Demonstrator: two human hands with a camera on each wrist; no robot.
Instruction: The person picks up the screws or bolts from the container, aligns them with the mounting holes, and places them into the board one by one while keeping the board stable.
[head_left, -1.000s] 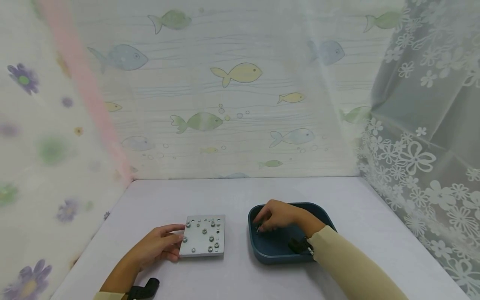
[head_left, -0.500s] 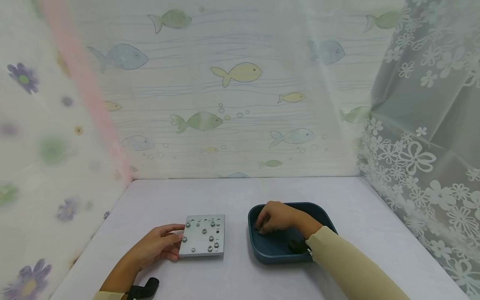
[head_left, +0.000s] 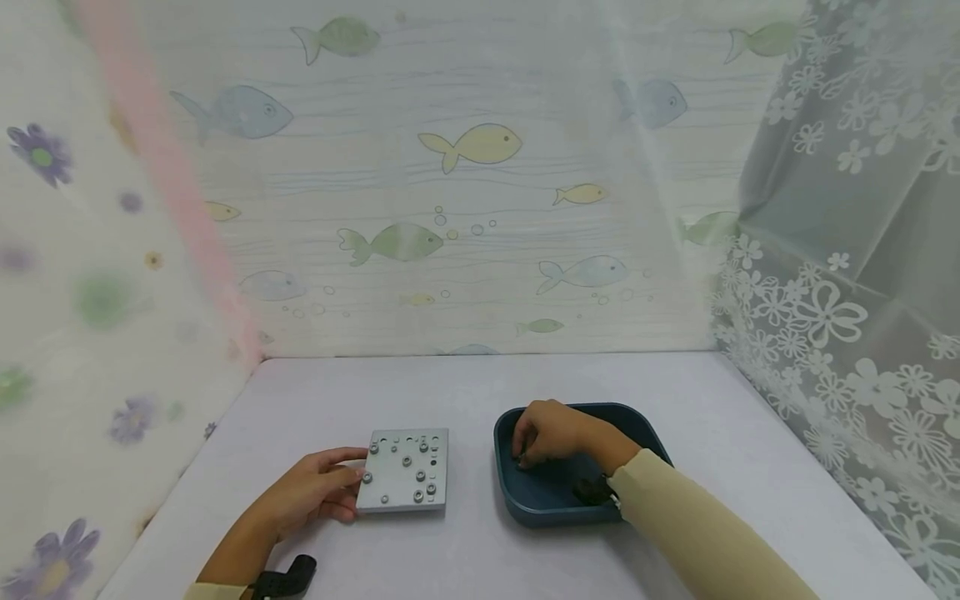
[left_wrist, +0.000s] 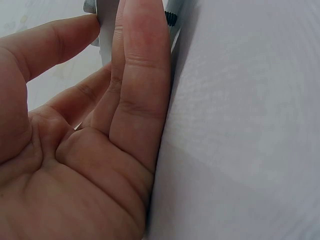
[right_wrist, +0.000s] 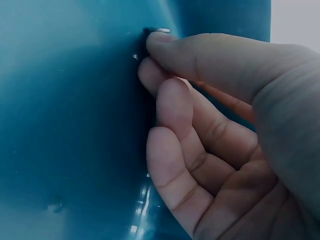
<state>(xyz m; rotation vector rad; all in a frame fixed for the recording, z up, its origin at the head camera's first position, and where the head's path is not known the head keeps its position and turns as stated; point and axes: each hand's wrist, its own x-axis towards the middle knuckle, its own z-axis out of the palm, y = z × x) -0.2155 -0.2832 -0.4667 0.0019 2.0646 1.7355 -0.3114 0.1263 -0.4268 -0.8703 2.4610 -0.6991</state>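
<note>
My left hand [head_left: 315,487] holds a square silver metal plate [head_left: 393,482] by its left edge. Several socket-head screws [head_left: 407,461] stand in its top, along with small holes. In the left wrist view the thumb touches the plate edge [left_wrist: 106,32], other fingers lie under it, and a dark threaded screw end [left_wrist: 171,19] sticks out below. Inside the dark blue tray [head_left: 562,518], my right hand [head_left: 557,431] pinches a small shiny metal piece [right_wrist: 159,30] between thumb and index fingertip, mostly hidden by them. The remaining fingers are curled.
Plate and tray sit side by side on a white-covered table [head_left: 480,554], with a gap between them. Fish-patterned cloth [head_left: 480,275] hangs behind the table. Flowered curtains [head_left: 806,333] line both sides. A black wrist camera [head_left: 288,577] sits on the left wrist.
The right hand stays in the tray; its fingertips have shifted slightly and closed more around the small metal piece. The left hand and plate keep their places.
</note>
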